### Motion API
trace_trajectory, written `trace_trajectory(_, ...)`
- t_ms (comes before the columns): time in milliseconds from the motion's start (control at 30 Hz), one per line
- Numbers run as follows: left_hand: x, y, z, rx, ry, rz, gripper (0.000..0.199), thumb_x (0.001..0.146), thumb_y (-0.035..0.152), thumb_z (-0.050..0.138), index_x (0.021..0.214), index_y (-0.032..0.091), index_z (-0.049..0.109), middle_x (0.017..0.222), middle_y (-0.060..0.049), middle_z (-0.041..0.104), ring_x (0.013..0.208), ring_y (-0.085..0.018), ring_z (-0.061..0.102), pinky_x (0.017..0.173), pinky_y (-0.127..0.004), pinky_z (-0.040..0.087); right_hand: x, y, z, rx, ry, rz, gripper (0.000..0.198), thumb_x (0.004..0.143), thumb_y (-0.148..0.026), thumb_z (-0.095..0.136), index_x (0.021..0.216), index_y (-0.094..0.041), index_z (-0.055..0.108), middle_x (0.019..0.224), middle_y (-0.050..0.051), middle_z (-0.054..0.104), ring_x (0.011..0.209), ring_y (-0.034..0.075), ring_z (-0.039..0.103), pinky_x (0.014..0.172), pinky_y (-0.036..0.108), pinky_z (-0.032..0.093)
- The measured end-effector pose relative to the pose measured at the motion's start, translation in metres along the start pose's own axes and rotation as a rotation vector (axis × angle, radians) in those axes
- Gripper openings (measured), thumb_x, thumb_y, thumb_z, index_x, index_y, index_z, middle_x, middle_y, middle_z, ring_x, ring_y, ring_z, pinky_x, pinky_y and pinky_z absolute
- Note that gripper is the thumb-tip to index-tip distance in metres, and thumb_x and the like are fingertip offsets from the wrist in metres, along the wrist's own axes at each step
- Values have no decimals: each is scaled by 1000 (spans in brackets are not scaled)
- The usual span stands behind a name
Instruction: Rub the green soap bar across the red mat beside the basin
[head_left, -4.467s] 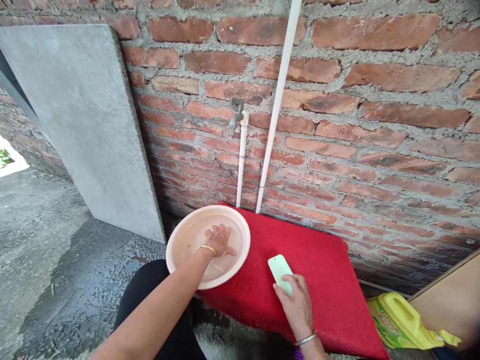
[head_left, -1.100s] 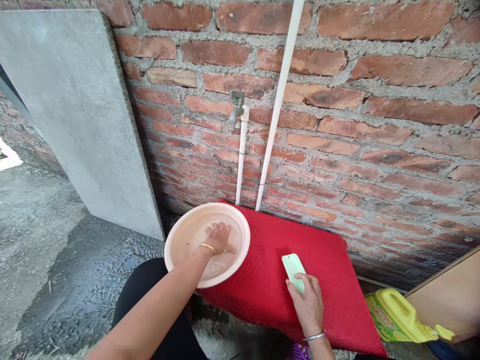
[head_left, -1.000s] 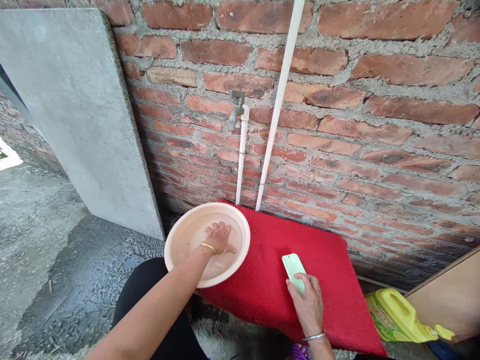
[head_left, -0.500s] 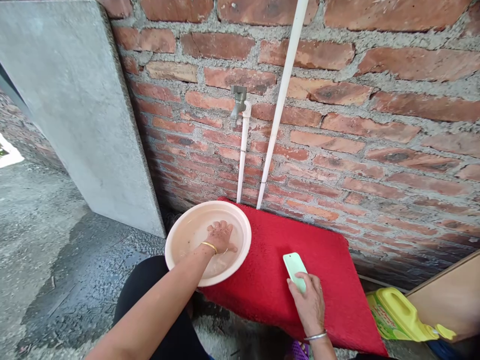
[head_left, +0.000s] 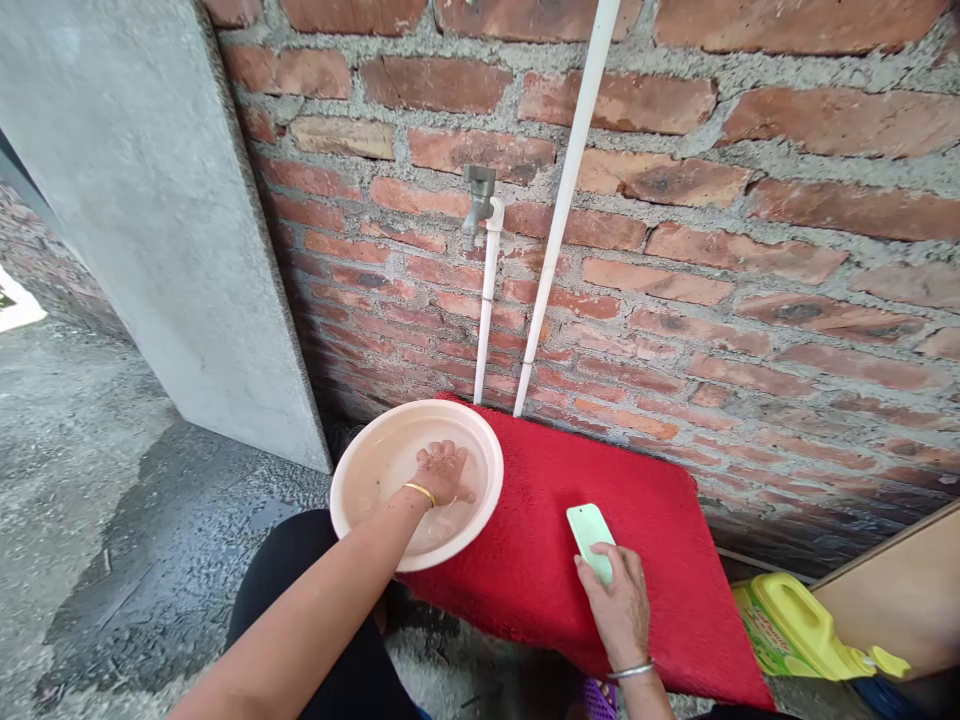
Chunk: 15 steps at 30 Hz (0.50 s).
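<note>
My left hand (head_left: 441, 474), a gold bangle at its wrist, reaches into a pale pink basin (head_left: 346, 470) of cloudy water. The fingers are spread, partly under the surface, and hold nothing that I can see. My right hand (head_left: 619, 605), wearing a silver bangle, grips a mint-green scrub brush (head_left: 588, 527) with a small hole at its far end. The brush lies flat on a red cloth (head_left: 630, 475), its underside hidden. Both the basin's right part and the brush rest on this cloth-covered surface.
A metal tap (head_left: 478, 205) on a white pipe stands against the brick wall (head_left: 750, 270), beside a taller white pipe (head_left: 566, 195). A grey slab (head_left: 172, 220) leans at left. A yellow jug (head_left: 802, 625) lies at right, near a purple basket (head_left: 600, 698).
</note>
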<state>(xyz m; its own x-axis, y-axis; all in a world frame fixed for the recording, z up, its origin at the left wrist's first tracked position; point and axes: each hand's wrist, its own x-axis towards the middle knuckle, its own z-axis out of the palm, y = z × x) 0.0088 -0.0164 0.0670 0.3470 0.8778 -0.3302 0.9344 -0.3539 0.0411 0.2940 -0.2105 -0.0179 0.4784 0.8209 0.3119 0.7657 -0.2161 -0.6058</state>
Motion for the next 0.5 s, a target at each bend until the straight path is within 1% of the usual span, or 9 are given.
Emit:
trace_trajectory(200, 4, -1, 4, 4, 5, -3, 78, 73, 64, 67, 135, 20, 50, 140, -20, 45, 125, -41, 43, 97, -58, 35, 4, -1, -6, 41, -62, 58, 48, 77, -70, 54, 92, -27, 68, 98, 4, 57, 93, 26, 60, 85, 39, 47)
trace_trajectory(333, 2, 0, 2, -4, 0, -10, 78, 73, 64, 68, 135, 22, 49, 141, -20, 45, 127, -41, 42, 97, -58, 34, 7, -1, -11, 53, -94, 99, 50, 75, -72, 55, 91, -27, 69, 97, 4, 58, 90, 25, 61, 82, 38, 48)
trace_trajectory(500, -3, 2, -5, -21, -6, -2, 75, 73, 62, 69, 134, 22, 49, 142, -20, 45, 127, -42, 41, 98, -58, 33, 11, 6, -20, 25, -79, 79, 60, 73, -80, 52, 91, -26, 71, 96, 6, 59, 89, 26, 62, 83, 41, 49)
